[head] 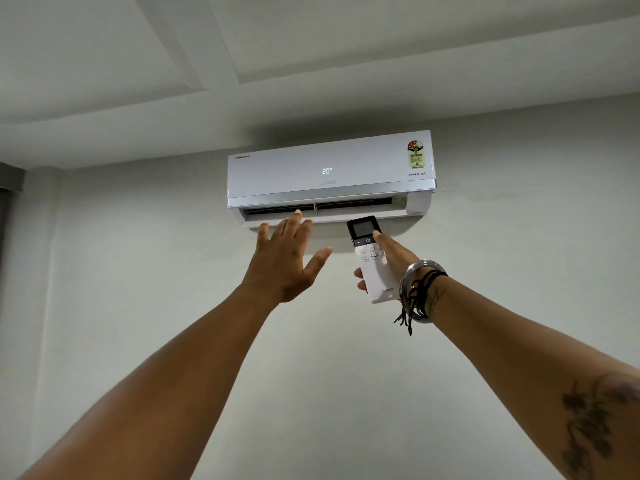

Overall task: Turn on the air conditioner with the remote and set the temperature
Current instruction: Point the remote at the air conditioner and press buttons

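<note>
A white wall-mounted air conditioner [329, 174] hangs high on the wall, its front panel showing 20° and its lower louvre open. My right hand [391, 261] holds a white remote [372, 261] with a dark screen at its top, pointed up at the unit; the thumb rests beside the screen near the power button. My left hand [287, 258] is raised with fingers spread, palm toward the vent, just below the louvre and holding nothing.
A plain pale wall [519, 271] runs behind both arms, with a stepped ceiling [311, 46] above. A dark curtain or frame edge [8, 188] shows at the far left. Bracelets and dark threads [419, 289] circle my right wrist.
</note>
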